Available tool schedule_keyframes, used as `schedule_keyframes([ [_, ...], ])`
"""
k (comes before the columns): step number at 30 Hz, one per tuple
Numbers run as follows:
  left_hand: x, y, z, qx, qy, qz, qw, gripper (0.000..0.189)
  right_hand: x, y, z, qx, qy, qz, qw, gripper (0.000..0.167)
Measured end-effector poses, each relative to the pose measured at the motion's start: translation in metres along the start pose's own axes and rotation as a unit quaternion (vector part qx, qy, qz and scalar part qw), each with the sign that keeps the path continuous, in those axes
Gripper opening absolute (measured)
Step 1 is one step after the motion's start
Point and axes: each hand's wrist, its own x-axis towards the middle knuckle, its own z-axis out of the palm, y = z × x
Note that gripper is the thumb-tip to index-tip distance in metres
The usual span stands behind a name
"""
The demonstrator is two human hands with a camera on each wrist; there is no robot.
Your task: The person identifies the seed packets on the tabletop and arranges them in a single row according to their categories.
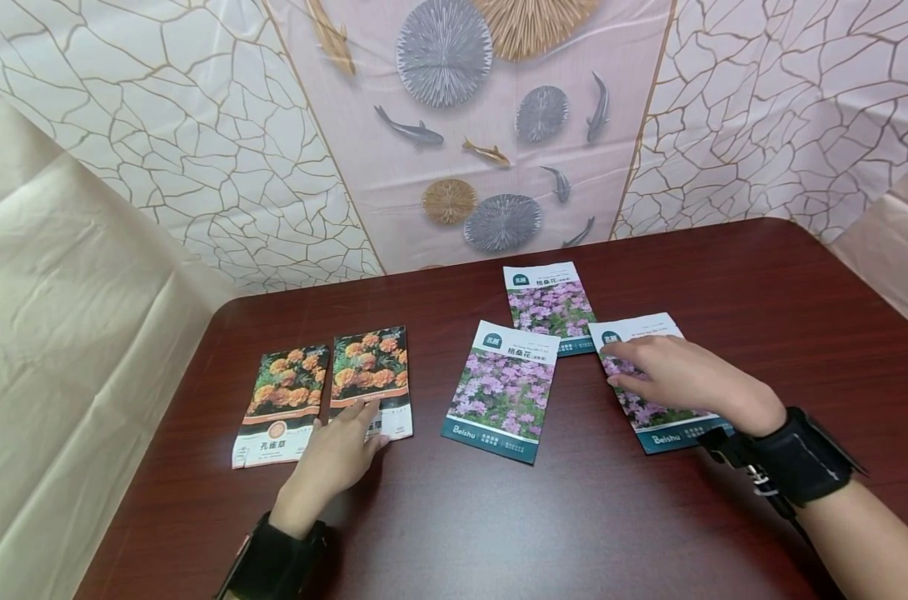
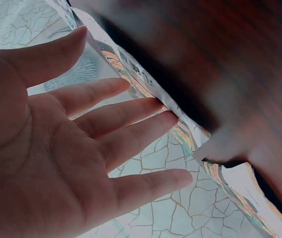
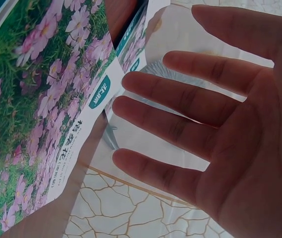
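Observation:
My left hand (image 1: 339, 450), fingers extended, is at the lower part of an orange-flower seed packet (image 1: 370, 362) on the table. In the left wrist view the fingertips (image 2: 167, 117) are right at that packet's edge. A second orange-flower packet (image 1: 287, 379) lies just left of it. Over a pink-flower seed packet (image 1: 667, 439) at the right, my right hand (image 1: 679, 375) is spread and hides part of its picture. The right wrist view shows the right palm (image 3: 250, 134) with straight fingers and nothing held, close to the packet's printed face (image 3: 41, 99).
Another pink-flower packet (image 1: 502, 392) lies in the middle of the dark wooden table (image 1: 499, 525). Behind it, a third pink-flower packet (image 1: 547, 300) is partly covered by its neighbours' corners. A patterned cloth (image 1: 491, 158) hangs along the table's back edge, and plain fabric (image 1: 64, 333) at the left.

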Motion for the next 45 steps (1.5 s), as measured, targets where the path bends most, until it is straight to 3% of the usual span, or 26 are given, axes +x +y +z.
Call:
schedule_keyframes([
  [9, -0.001, 0.000, -0.001, 0.003, 0.000, -0.002, 1.0000, 0.050, 0.000, 0.000, 0.000, -0.003, -0.001, -0.002, 1.0000, 0.037],
  [18, 0.005, 0.005, 0.000, -0.009, 0.100, 0.043, 0.9940, 0.048, -0.001, 0.000, -0.002, 0.005, 0.003, 0.002, 1.0000, 0.036],
  [24, 0.009, 0.014, -0.002, -0.020, 0.108, 0.026, 0.9936, 0.045, -0.001, 0.000, -0.002, -0.001, 0.004, 0.001, 1.0000, 0.037],
  [31, 0.016, 0.030, -0.005, -0.044, 0.142, 0.018, 0.9888, 0.034, -0.001, 0.000, -0.002, -0.002, 0.003, 0.003, 1.0000, 0.037],
  [36, 0.021, 0.042, -0.004, -0.057, 0.135, 0.039, 0.9884, 0.032, 0.000, 0.000, 0.000, 0.003, 0.002, -0.001, 1.0000, 0.037],
  [45, 0.028, 0.059, 0.001, -0.083, 0.071, 0.048, 0.9928, 0.034, 0.002, -0.005, 0.005, -0.008, 0.018, -0.024, 0.9995, 0.035],
])
